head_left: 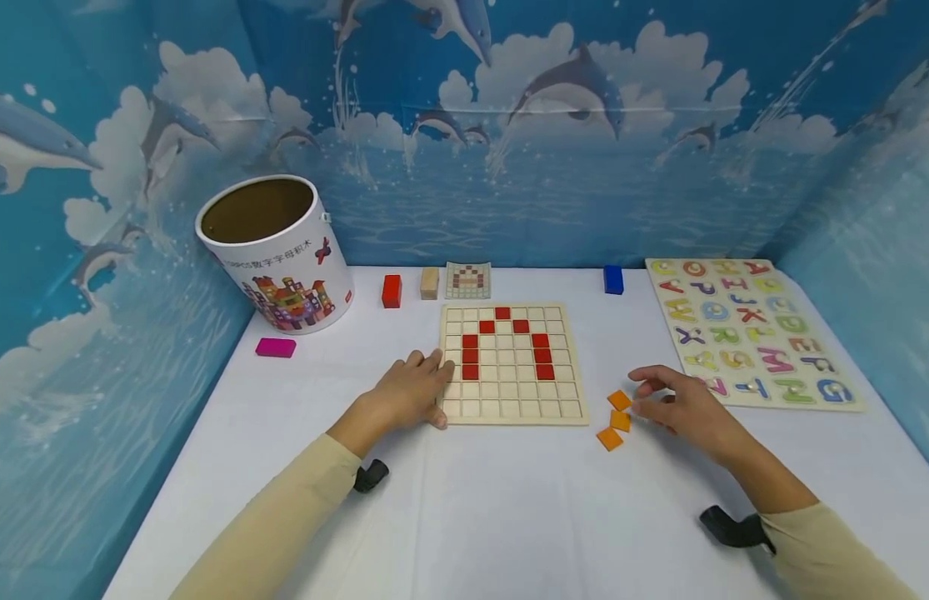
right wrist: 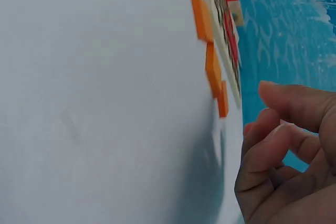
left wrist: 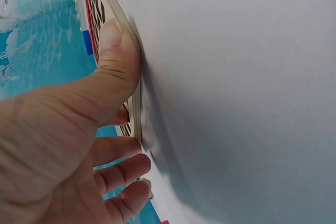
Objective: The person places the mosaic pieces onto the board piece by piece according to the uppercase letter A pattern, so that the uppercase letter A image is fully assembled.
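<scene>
My left hand [head_left: 410, 388] holds the near left corner of a wooden grid board [head_left: 512, 419], thumb against the near edge and fingertips along the left side. In the left wrist view, the thumb [left wrist: 116, 61] lies over the board's edge. Several red square tiles [head_left: 542, 355] form an arch shape in the board's cells. Three orange square tiles [head_left: 620, 421] lie right of the board in a loose row. Beside them hovers my right hand [head_left: 683, 412], fingers loosely bent with nothing between them; the right wrist view shows a gap between thumb and fingers.
Behind the board lie a pattern card [head_left: 467, 281], a plain wooden block [head_left: 430, 283] and a red block [head_left: 392, 291]. A blue block [head_left: 613, 280] sits back right, near an alphabet board [head_left: 756, 333]. At left stand a white bucket [head_left: 307, 283] and a magenta block [head_left: 275, 347].
</scene>
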Demonstrator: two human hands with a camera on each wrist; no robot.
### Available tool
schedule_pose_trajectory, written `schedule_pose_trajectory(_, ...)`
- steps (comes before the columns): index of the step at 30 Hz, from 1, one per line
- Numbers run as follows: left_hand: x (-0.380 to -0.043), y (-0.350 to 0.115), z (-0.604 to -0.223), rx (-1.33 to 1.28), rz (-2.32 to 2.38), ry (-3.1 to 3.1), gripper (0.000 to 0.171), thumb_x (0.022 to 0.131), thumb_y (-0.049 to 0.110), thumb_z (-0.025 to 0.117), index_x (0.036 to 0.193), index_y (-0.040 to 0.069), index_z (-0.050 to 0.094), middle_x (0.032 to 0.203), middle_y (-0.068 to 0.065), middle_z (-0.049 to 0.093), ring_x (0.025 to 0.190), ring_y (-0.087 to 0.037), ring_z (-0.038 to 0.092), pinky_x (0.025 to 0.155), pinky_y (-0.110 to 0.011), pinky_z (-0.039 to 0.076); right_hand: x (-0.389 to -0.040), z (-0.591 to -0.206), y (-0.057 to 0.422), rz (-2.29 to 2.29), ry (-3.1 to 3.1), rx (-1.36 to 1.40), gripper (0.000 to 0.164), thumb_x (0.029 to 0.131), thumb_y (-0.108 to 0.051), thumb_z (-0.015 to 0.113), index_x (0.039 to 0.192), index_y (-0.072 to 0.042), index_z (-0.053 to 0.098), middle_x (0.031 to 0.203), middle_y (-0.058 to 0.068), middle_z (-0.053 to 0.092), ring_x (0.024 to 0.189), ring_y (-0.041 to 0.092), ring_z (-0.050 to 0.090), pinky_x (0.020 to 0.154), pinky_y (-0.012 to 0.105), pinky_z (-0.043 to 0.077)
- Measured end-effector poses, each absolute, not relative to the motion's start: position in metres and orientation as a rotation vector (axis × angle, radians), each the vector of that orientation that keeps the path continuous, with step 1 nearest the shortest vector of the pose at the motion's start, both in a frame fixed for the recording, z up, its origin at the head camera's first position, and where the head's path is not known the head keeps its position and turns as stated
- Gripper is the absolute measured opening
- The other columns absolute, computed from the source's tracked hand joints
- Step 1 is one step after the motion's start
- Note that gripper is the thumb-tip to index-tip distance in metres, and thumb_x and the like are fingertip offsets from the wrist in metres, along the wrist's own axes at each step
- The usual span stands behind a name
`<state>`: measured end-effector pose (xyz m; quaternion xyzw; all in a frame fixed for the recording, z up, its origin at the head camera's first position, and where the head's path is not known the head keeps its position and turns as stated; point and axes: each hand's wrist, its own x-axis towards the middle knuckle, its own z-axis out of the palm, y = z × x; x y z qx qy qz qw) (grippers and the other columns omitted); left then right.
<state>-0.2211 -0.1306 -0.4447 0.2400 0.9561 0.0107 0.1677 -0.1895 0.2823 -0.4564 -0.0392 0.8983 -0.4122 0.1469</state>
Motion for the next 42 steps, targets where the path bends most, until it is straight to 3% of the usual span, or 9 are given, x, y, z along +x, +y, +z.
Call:
schedule_pose_trajectory(10, -0.223, -0.127, -0.445, 0.678, 0.050, 2.710, 0.097, 0.080, 0.047, 0.080, 0.159, 0.011, 0.036, 0.167, -0.015, 0.027, 0.141, -0.032, 0.035, 0.114, -0.053, 0.034, -0.202, -0.466, 0.287, -0.927, 2.714, -0.431, 0.039, 0.095, -0.011, 0.070, 0.133, -0.014, 0.067, 0.114, 0.010, 0.061, 0.096, 0.024, 0.051, 0.072, 0.028, 0.049)
schedule_pose_trajectory(16, -0.222, -0.128, -0.446, 0.672, 0.039, 2.712, 0.097, 0.080, 0.047, 0.080, 0.159, 0.011, 0.036, 0.167, -0.014, 0.027, 0.141, -0.032, 0.036, 0.113, -0.052, 0.035, -0.209, -0.467, 0.281, -0.822, 2.781, -0.413, 0.027, 0.094, -0.016, 0.074, 0.120, -0.012, 0.073, 0.112, 0.009, 0.062, 0.101, 0.025, 0.053, 0.085, 0.040, 0.050)
schedule_pose_trajectory(22, -0.222, -0.129, -0.448, 0.666, 0.027, 2.714, 0.097, 0.081, 0.048, 0.079, 0.160, 0.012, 0.035, 0.167, -0.014, 0.026, 0.141, -0.031, 0.035, 0.113, -0.051, 0.035, -0.219, -0.465, 0.276, -0.808, 2.786, -0.256, 0.023, 0.095, -0.019, 0.073, 0.111, -0.006, 0.064, 0.102, 0.010, 0.062, 0.086, 0.023, 0.054, 0.069, 0.033, 0.049)
schedule_pose_trajectory(27, -0.219, -0.127, -0.450, 0.676, 0.031, 2.704, 0.097, 0.081, 0.047, 0.079, 0.159, 0.010, 0.036, 0.167, -0.016, 0.027, 0.141, -0.032, 0.035, 0.113, -0.050, 0.036, -0.216, -0.466, 0.278, -0.882, 2.709, -0.164, 0.026, 0.098, -0.020, 0.068, 0.118, -0.006, 0.058, 0.094, 0.008, 0.057, 0.067, 0.019, 0.055, 0.057, 0.029, 0.047)
schedule_pose_trajectory(33, -0.219, -0.128, -0.448, 0.656, 0.004, 2.715, 0.097, 0.082, 0.049, 0.079, 0.159, 0.011, 0.036, 0.167, -0.014, 0.026, 0.141, -0.031, 0.035, 0.113, -0.049, 0.037, -0.219, -0.469, 0.282, -0.959, 2.669, -0.172, 0.029, 0.101, -0.021, 0.063, 0.128, -0.012, 0.057, 0.086, 0.008, 0.055, 0.062, 0.021, 0.055, 0.056, 0.030, 0.046)
schedule_pose_trajectory(42, -0.219, -0.130, -0.445, 0.684, 0.015, 2.727, 0.097, 0.081, 0.047, 0.079, 0.159, 0.010, 0.036, 0.167, -0.015, 0.027, 0.137, -0.030, 0.038, 0.111, -0.048, 0.039, -0.236, -0.466, 0.283, -1.180, 2.561, -0.043, 0.044, 0.099, -0.032, 0.068, 0.134, -0.007, 0.055, 0.082, 0.009, 0.058, 0.069, 0.023, 0.057, 0.061, 0.030, 0.049)
